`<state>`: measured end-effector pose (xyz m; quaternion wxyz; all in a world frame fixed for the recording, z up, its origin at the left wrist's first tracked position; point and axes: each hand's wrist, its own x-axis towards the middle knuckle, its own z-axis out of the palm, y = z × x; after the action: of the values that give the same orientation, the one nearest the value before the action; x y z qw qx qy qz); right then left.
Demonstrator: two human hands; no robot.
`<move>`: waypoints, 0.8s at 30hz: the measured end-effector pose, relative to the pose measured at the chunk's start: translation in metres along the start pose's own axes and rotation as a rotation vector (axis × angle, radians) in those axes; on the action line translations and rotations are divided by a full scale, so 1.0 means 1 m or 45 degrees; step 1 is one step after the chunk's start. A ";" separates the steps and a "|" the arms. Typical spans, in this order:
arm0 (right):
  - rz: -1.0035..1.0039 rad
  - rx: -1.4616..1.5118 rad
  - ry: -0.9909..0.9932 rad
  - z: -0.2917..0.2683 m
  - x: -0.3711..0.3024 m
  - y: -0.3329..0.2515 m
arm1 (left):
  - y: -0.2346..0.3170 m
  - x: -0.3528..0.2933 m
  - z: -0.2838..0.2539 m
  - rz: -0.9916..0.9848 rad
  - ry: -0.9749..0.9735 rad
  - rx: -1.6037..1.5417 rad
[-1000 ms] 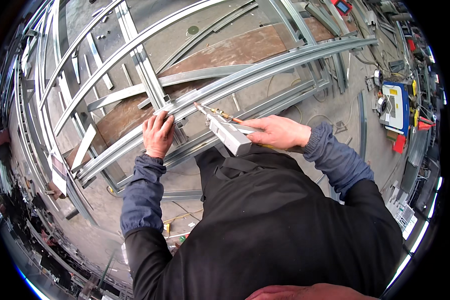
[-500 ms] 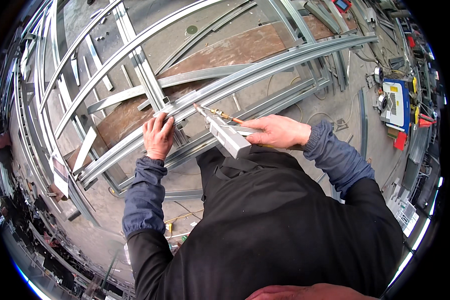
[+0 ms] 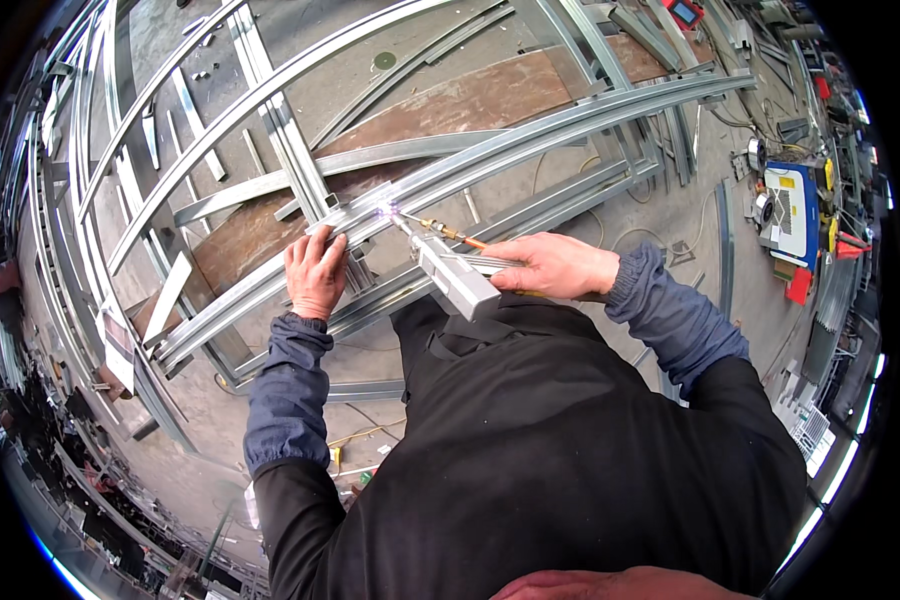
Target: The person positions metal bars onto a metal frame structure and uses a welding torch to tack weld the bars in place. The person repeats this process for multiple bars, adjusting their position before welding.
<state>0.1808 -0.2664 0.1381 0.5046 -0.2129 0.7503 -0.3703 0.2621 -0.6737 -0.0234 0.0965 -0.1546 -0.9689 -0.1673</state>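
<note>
My right hand (image 3: 560,264) is closed around the grip of a grey, boxy welding torch (image 3: 455,278). Its nozzle points up and left, and the tip meets a long silver metal rail (image 3: 490,150). A bright violet-white spark (image 3: 387,208) glows at that tip. A thin brass-and-orange wire guide runs beside the nozzle. My left hand (image 3: 316,270) lies on the same rail, left of the spark, fingers stretched over it and touching the metal. An upright silver profile (image 3: 288,130) meets the rail just beyond my left fingertips.
Curved metal bars (image 3: 185,175) form a frame at the left and ahead. A rusty brown plate (image 3: 470,100) lies under the rails. At the right stands a blue-and-white machine (image 3: 792,210) with wire spools, and cables trail over the floor (image 3: 390,65).
A bright spark has appeared at the torch tip on the rail. Both hands have stayed almost in the same place.
</note>
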 end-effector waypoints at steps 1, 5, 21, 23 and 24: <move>-0.004 -0.014 0.001 0.000 0.000 0.001 | 0.000 0.000 0.000 0.009 0.009 0.011; -0.020 0.016 -0.010 0.000 0.001 0.001 | 0.000 0.000 0.000 0.006 0.015 0.002; -0.117 -0.006 0.022 0.002 -0.001 0.009 | 0.000 -0.001 0.004 -0.016 0.026 -0.011; -0.107 -0.004 0.013 0.002 -0.001 0.008 | 0.000 0.000 0.003 -0.018 0.024 -0.011; -0.096 0.002 0.004 0.001 -0.001 0.007 | 0.000 0.000 0.002 -0.019 0.009 -0.004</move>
<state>0.1825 -0.2615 0.1330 0.4892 -0.2403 0.7422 -0.3900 0.2622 -0.6731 -0.0254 0.0984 -0.1470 -0.9694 -0.1701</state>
